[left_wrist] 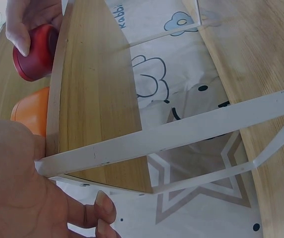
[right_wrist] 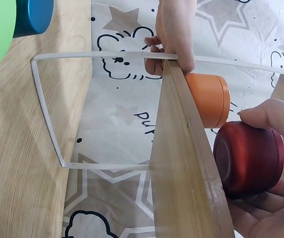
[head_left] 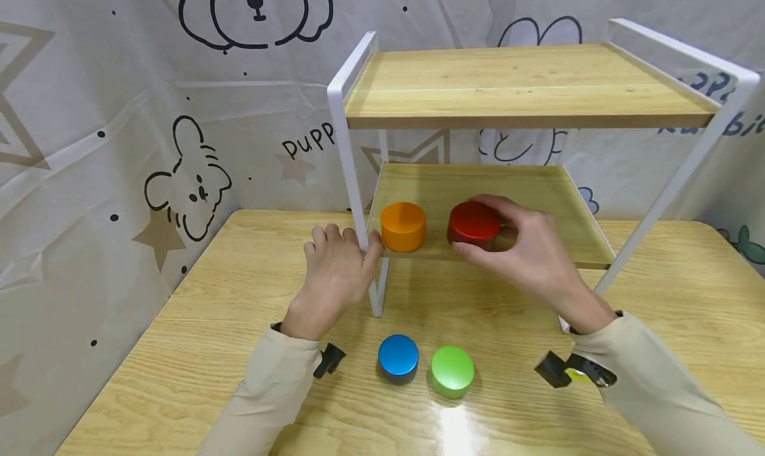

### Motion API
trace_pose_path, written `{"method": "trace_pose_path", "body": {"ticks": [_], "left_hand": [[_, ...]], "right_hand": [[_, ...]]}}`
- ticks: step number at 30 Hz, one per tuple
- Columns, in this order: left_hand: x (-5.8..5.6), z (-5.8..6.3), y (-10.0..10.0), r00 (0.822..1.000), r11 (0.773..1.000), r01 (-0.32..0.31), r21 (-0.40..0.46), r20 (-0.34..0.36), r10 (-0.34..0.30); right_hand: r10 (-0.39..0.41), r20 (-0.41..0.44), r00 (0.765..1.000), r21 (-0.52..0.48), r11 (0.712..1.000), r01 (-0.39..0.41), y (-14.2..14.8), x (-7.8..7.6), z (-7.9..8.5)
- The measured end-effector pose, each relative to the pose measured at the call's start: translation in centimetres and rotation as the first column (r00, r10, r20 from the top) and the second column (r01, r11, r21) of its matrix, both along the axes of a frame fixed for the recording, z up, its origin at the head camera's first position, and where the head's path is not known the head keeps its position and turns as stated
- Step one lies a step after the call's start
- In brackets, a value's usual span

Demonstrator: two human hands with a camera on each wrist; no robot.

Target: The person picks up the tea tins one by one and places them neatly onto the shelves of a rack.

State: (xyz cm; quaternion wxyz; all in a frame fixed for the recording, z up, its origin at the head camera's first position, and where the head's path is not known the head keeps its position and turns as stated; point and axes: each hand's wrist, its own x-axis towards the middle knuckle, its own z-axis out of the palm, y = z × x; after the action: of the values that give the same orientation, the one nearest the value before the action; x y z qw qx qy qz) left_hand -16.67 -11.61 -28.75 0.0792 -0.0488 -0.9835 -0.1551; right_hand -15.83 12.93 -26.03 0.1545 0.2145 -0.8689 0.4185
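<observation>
My right hand (head_left: pixel 526 243) grips a red round tin (head_left: pixel 474 225) between thumb and fingers. In the right wrist view this red tin (right_wrist: pixel 246 158) sits close against the front edge of the lower shelf (right_wrist: pixel 194 134). To its left on that shelf is an orange round tin (head_left: pixel 403 227), a small gap apart. My left hand (head_left: pixel 340 263) holds the front left leg (head_left: pixel 352 177) of the white-framed rack at the lower shelf's corner, its thumb beside the orange tin. Seen from the left wrist, the fingers (left_wrist: pixel 102 208) curl behind the white frame.
A blue tin (head_left: pixel 398 358) and a green tin (head_left: pixel 452 371) stand side by side on the wooden table (head_left: pixel 239 350) before the rack. The rack's upper shelf (head_left: pixel 526 84) overhangs the lower one. A printed cloth (head_left: pixel 251 137) hangs behind.
</observation>
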Motion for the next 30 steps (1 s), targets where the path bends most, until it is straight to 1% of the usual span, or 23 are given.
{"method": "trace_pose_path", "body": {"ticks": [11,18,30], "left_hand": [[0.0,-0.1,-0.1,1.000,1.000,0.003,-0.007,-0.005,-0.003],[0.0,-0.1,0.0,1.000,1.000,0.007,-0.001,-0.005,-0.007],[0.0,0.1,0.0,1.000,1.000,0.007,-0.011,-0.009,-0.007]], "right_hand": [[0.004,0.018,1.000,0.019,1.000,-0.005,-0.6,-0.9,0.0],[0.011,0.026,1.000,0.010,1.000,-0.011,-0.6,-1.4,-0.1],[0.017,0.061,0.998,0.018,1.000,-0.019,-0.8,-1.7,-0.2]]}}
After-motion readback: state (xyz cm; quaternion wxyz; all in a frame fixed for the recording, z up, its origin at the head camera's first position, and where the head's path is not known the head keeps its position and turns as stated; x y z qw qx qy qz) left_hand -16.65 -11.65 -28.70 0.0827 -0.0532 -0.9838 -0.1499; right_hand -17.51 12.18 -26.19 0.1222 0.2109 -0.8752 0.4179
